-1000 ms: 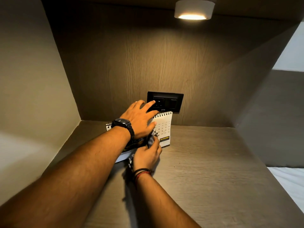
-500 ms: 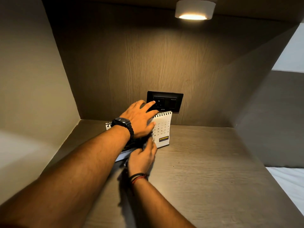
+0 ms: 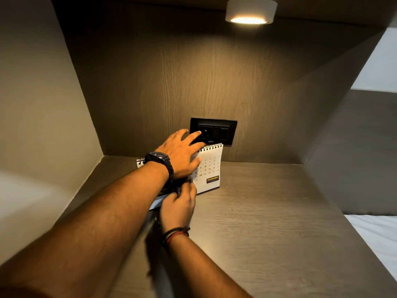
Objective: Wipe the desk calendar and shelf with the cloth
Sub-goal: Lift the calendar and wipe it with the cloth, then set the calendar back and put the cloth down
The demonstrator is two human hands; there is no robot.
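A white spiral-bound desk calendar (image 3: 209,171) stands on the wooden shelf (image 3: 268,222) near the back wall. My left hand (image 3: 180,153), with a black watch on the wrist, lies spread over the calendar's top edge and holds it. My right hand (image 3: 178,205) is closed on a dark cloth (image 3: 176,184) at the lower left of the calendar's front. The cloth is mostly hidden under my left wrist. Another white spiral-bound edge (image 3: 140,162) shows to the left of my left wrist.
A black socket plate (image 3: 217,131) sits on the back wall just behind the calendar. A round lamp (image 3: 250,11) glows overhead. Side walls close the alcove at left and right. White bedding (image 3: 378,233) lies beyond the shelf's right edge.
My right hand has slid left along the calendar's front and under my left wrist, hiding more of the cloth and uncovering more of the page. My left hand has stayed put.
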